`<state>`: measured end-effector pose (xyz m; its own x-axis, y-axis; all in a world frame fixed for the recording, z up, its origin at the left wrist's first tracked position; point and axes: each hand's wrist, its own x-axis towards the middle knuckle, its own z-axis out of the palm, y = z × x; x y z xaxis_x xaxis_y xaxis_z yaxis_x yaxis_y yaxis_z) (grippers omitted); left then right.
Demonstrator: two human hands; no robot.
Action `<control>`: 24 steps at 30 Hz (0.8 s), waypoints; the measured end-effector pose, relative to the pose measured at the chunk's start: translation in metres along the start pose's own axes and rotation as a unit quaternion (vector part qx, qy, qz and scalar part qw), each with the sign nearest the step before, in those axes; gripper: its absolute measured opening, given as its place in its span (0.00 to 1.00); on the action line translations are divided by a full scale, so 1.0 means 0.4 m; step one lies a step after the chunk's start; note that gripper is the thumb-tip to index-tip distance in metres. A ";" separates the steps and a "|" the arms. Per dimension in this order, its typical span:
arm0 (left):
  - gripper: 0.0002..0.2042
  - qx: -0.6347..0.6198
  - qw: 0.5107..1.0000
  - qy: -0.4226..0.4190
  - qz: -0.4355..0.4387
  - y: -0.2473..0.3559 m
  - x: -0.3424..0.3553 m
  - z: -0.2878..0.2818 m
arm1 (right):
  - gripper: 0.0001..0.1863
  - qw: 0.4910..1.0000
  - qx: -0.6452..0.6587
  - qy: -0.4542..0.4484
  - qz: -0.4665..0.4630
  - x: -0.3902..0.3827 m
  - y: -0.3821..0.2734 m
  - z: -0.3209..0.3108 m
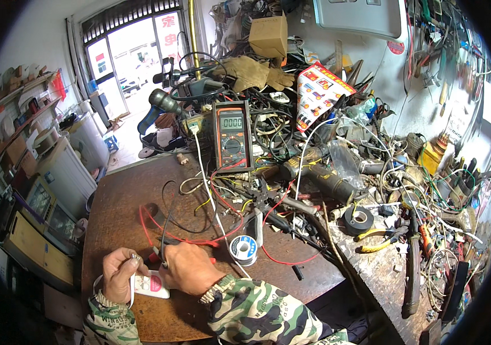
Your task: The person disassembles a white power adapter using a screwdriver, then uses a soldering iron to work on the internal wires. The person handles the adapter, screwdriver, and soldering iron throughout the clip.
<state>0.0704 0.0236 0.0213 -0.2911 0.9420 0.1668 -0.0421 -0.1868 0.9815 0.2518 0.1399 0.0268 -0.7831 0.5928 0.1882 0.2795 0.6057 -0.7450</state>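
Note:
At the table's near edge, my left hand (120,275) is closed in a pinch at the end of a white cord (132,292), where a small bit of metal shows at the fingertips. Beside it my right hand (191,269) is closed round a black test probe (164,252). A red probe (154,256) shows by the same fingers; whether that hand grips it too is hard to tell. Between and below both hands lies a white power strip (152,285) with a pink-red patch, partly covered by the right hand. The multimeter (233,135) stands upright beyond, its display lit.
A solder spool (243,250) sits right of my right hand on the brown table (119,201). Red and black leads loop across the tabletop. Farther right are a power drill (328,181), black tape (358,220), yellow-handled pliers (378,241) and heaped cables.

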 end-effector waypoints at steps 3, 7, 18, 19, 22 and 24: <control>0.09 -0.003 1.000 0.002 0.004 -0.002 0.001 0.003 | 0.13 0.999 -0.002 0.044 -0.023 0.000 0.013 0.023; 0.10 -0.003 1.000 0.005 -0.001 0.004 0.003 0.007 | 0.12 0.997 -0.002 0.068 -0.035 0.003 0.021 0.030; 0.08 0.013 1.000 -0.004 -0.023 0.011 -0.015 -0.017 | 0.12 0.994 -0.063 0.059 -0.061 0.012 0.024 0.046; 0.09 0.018 1.000 -0.013 -0.017 0.012 -0.011 -0.014 | 0.12 0.994 -0.058 0.057 -0.076 0.028 0.055 0.059; 0.09 0.004 1.000 -0.020 -0.018 -0.032 0.013 -0.019 | 0.09 0.963 0.254 0.089 -0.013 0.015 0.007 0.008; 0.09 -0.005 0.998 -0.041 -0.043 -0.023 0.020 -0.014 | 0.07 0.923 0.370 0.101 0.004 0.012 0.017 -0.016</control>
<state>0.0633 0.0313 0.0130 -0.2070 0.9742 0.0897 -0.0741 -0.1070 0.9915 0.2536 0.1503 0.0267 -0.6416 0.7282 0.2408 -0.2307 0.1162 -0.9661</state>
